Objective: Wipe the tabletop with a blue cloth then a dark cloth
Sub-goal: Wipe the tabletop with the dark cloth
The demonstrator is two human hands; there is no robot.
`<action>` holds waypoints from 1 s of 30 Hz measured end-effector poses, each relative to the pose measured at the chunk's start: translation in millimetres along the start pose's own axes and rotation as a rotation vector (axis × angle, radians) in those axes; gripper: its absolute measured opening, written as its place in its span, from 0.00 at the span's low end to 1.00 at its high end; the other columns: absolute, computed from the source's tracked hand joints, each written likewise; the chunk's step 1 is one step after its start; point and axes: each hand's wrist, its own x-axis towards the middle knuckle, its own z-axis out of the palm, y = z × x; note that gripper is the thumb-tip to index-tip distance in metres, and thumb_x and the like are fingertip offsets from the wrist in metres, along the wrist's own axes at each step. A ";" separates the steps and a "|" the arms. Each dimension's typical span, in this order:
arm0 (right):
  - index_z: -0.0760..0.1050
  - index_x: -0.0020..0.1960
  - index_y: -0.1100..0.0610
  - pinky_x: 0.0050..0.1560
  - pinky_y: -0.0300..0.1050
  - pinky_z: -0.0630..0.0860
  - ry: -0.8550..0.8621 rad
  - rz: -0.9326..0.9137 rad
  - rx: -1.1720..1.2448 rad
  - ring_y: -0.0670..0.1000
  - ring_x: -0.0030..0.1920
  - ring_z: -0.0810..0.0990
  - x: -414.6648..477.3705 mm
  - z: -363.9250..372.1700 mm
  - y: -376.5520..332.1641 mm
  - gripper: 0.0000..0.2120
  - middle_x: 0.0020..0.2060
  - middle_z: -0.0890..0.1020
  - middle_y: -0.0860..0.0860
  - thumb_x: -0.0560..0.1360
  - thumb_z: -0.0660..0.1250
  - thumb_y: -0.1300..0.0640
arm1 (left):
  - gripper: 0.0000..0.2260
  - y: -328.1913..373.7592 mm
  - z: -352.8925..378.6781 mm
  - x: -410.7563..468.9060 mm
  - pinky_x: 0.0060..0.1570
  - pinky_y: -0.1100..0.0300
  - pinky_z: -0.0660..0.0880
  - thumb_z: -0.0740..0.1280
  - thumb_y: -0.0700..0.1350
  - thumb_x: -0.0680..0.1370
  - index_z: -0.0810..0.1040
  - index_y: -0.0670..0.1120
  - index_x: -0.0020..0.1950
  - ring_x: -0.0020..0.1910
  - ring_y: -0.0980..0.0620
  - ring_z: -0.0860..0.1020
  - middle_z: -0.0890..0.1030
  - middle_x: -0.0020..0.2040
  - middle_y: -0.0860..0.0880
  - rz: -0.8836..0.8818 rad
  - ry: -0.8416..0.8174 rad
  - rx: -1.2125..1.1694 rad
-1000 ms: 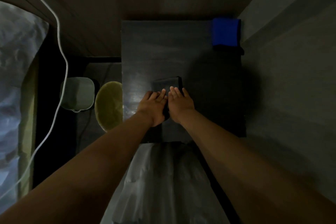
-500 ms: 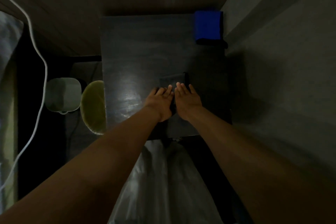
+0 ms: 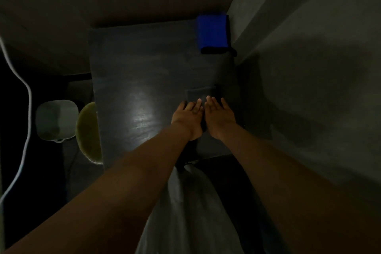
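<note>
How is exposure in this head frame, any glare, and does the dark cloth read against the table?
Head view: heavily underexposed; one glare patch on the tabletop beside the left hand; the dark cloth under it and the right hand barely separates from the surface; the blue cloth at the far corner reads vividly.

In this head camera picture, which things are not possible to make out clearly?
1. Dark cloth, head view: its near part lies under the left hand and right hand; dim light merges its edges with the tabletop.
2. Tabletop's near edge, head view: partly covered by the left forearm.
3. Black strip beneath the blue cloth, head view: too dark to identify.
</note>
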 end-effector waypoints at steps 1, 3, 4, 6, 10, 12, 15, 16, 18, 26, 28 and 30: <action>0.40 0.79 0.61 0.77 0.54 0.39 -0.003 0.007 -0.005 0.54 0.79 0.40 -0.1 2.2 5.2 0.30 0.78 0.40 0.56 0.82 0.51 0.56 | 0.33 4.8 -2.3 3.5 0.75 0.49 0.43 0.52 0.60 0.80 0.44 0.47 0.79 0.78 0.49 0.47 0.43 0.79 0.47 0.002 -0.007 0.001; 0.41 0.79 0.61 0.77 0.54 0.39 -0.005 0.017 -0.012 0.54 0.79 0.41 -0.6 6.6 16.0 0.30 0.78 0.41 0.56 0.82 0.49 0.55 | 0.34 15.0 -7.0 10.3 0.75 0.49 0.43 0.52 0.60 0.80 0.44 0.47 0.79 0.78 0.49 0.47 0.43 0.79 0.47 0.009 -0.012 0.018; 0.41 0.79 0.61 0.77 0.54 0.38 -0.005 0.021 -0.008 0.53 0.79 0.41 -1.0 8.8 21.2 0.29 0.78 0.41 0.56 0.82 0.48 0.54 | 0.34 20.5 -9.2 13.3 0.75 0.49 0.43 0.52 0.60 0.80 0.44 0.47 0.79 0.78 0.49 0.47 0.43 0.79 0.47 0.013 -0.014 0.032; 0.41 0.79 0.61 0.77 0.54 0.38 0.000 0.031 0.003 0.53 0.79 0.41 -2.3 13.0 30.2 0.29 0.79 0.41 0.56 0.83 0.47 0.54 | 0.33 31.1 -12.2 18.0 0.75 0.50 0.43 0.52 0.59 0.80 0.44 0.46 0.79 0.78 0.49 0.48 0.43 0.79 0.47 0.016 -0.021 0.049; 0.41 0.79 0.60 0.77 0.54 0.38 0.005 0.034 0.018 0.52 0.79 0.41 -1.6 19.3 42.5 0.29 0.79 0.41 0.55 0.82 0.48 0.54 | 0.33 42.5 -15.7 23.1 0.75 0.49 0.43 0.52 0.57 0.80 0.43 0.45 0.79 0.78 0.49 0.47 0.43 0.79 0.46 0.022 -0.024 0.072; 0.41 0.79 0.59 0.77 0.53 0.38 0.010 0.032 0.038 0.51 0.79 0.41 -0.9 21.5 48.6 0.29 0.79 0.41 0.54 0.82 0.48 0.54 | 0.32 45.6 -16.8 24.8 0.75 0.49 0.43 0.52 0.56 0.80 0.44 0.45 0.79 0.78 0.49 0.47 0.43 0.79 0.46 0.026 -0.025 0.074; 0.42 0.79 0.59 0.77 0.53 0.38 0.023 0.031 0.073 0.51 0.79 0.41 -0.1 25.2 56.1 0.29 0.79 0.41 0.54 0.82 0.49 0.55 | 0.32 50.8 -17.1 27.9 0.75 0.49 0.42 0.52 0.56 0.80 0.44 0.45 0.79 0.78 0.49 0.47 0.43 0.79 0.46 0.025 -0.021 0.068; 0.42 0.79 0.59 0.77 0.53 0.38 0.031 0.031 0.079 0.51 0.79 0.42 0.2 26.4 58.5 0.29 0.79 0.42 0.54 0.82 0.49 0.55 | 0.32 52.5 -17.5 29.1 0.75 0.49 0.42 0.52 0.57 0.80 0.44 0.45 0.79 0.78 0.49 0.47 0.43 0.79 0.46 0.024 -0.018 0.061; 0.43 0.79 0.59 0.77 0.53 0.38 0.055 0.030 0.082 0.50 0.79 0.43 0.2 28.9 63.3 0.29 0.79 0.43 0.53 0.82 0.49 0.55 | 0.32 55.4 -18.3 31.0 0.75 0.50 0.42 0.51 0.58 0.81 0.44 0.45 0.79 0.78 0.49 0.46 0.42 0.79 0.46 0.026 -0.012 0.046; 0.43 0.79 0.58 0.77 0.53 0.39 0.050 0.021 0.067 0.50 0.79 0.43 2.9 29.1 71.8 0.31 0.79 0.43 0.53 0.81 0.52 0.52 | 0.32 58.7 -18.6 37.9 0.75 0.50 0.44 0.52 0.58 0.80 0.46 0.46 0.79 0.77 0.49 0.48 0.44 0.80 0.47 0.024 0.000 0.007; 0.43 0.79 0.58 0.77 0.53 0.40 0.044 0.021 0.064 0.50 0.79 0.43 2.9 29.0 71.5 0.32 0.79 0.43 0.53 0.81 0.52 0.52 | 0.32 58.0 -19.3 37.9 0.75 0.50 0.44 0.53 0.57 0.80 0.46 0.46 0.79 0.77 0.49 0.49 0.44 0.80 0.47 0.025 -0.001 0.004; 0.43 0.80 0.57 0.78 0.53 0.39 0.040 0.013 0.071 0.50 0.79 0.43 2.1 28.3 72.7 0.31 0.79 0.42 0.53 0.81 0.52 0.52 | 0.32 58.4 -19.7 37.3 0.75 0.50 0.44 0.54 0.56 0.80 0.46 0.46 0.79 0.77 0.49 0.48 0.44 0.80 0.47 0.025 -0.003 0.005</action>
